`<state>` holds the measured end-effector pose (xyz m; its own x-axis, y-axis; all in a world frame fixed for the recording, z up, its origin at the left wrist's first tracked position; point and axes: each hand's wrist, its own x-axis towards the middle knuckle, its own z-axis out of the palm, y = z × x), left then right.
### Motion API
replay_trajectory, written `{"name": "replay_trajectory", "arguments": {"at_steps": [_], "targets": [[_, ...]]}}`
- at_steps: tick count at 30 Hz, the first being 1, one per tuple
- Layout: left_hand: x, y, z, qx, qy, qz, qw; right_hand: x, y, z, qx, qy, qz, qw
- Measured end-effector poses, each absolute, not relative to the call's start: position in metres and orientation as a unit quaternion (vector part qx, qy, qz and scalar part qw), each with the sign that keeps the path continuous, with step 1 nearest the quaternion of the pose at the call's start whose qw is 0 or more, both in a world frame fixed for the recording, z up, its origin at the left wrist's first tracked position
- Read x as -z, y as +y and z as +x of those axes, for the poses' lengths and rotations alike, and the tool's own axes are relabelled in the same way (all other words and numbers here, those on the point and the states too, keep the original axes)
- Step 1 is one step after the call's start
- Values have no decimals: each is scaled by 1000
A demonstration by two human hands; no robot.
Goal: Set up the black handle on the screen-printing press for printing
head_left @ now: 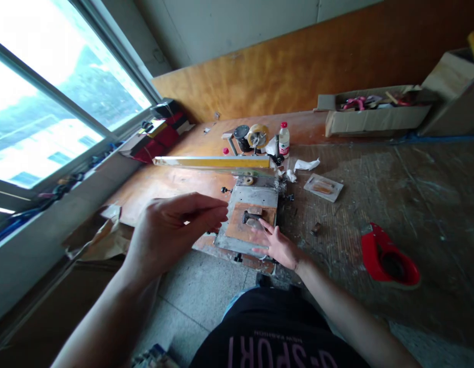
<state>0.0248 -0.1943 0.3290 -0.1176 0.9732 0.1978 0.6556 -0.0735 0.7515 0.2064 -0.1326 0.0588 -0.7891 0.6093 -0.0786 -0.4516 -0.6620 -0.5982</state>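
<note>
My left hand is raised in front of the bench with thumb and fingers pressed together; whatever they may pinch is hidden. My right hand is over the near right part of a wooden board, its fingers spread and slightly blurred. The board lies on a grey metal plate at the bench edge. On it are a small wooden block and a dark metal piece. A small greyish oval piece lies close to my right fingertips; I cannot tell whether they touch it.
Behind the plate lie a long yellow bar, a tape roll and a bottle. To the right are a clear packet and a red tape dispenser. Cardboard boxes stand at the back right.
</note>
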Motion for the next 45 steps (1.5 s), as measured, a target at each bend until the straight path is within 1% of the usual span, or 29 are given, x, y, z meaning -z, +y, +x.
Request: {"name": "replay_trajectory", "arguments": {"at_steps": [2,4,8,10,12,16,20,24,28,32,37,45], "targets": [[-331,-200,25,-379,654,622,207,-59,-126,201,-915,-270,-127,270],[-331,-206,23,-379,667,613,191,-58,-122,202,-918,-266,-124,267],[-322,-214,11,-385,702,576,161,-54,-114,221,-888,-269,-184,325],[-312,-212,1,-390,719,547,178,-55,-107,235,-860,-287,-234,351],[-296,-203,-14,-394,731,513,218,-58,-97,249,-830,-312,-281,368],[-241,-165,-53,-433,714,455,309,-68,-72,260,-755,-386,-357,392],[-162,-106,-96,-461,685,424,372,-66,-41,245,-662,-467,-413,416],[-89,-50,-123,-414,699,447,374,-46,-9,219,-579,-512,-476,420],[-47,-17,-132,-370,716,463,369,-22,14,200,-507,-534,-544,402],[-24,-3,-140,-332,726,480,364,-7,23,190,-471,-535,-587,383],[-4,4,-147,-292,734,503,350,3,21,186,-450,-546,-607,362],[-3,-2,-145,-257,742,523,332,15,20,186,-409,-572,-625,339]]}}
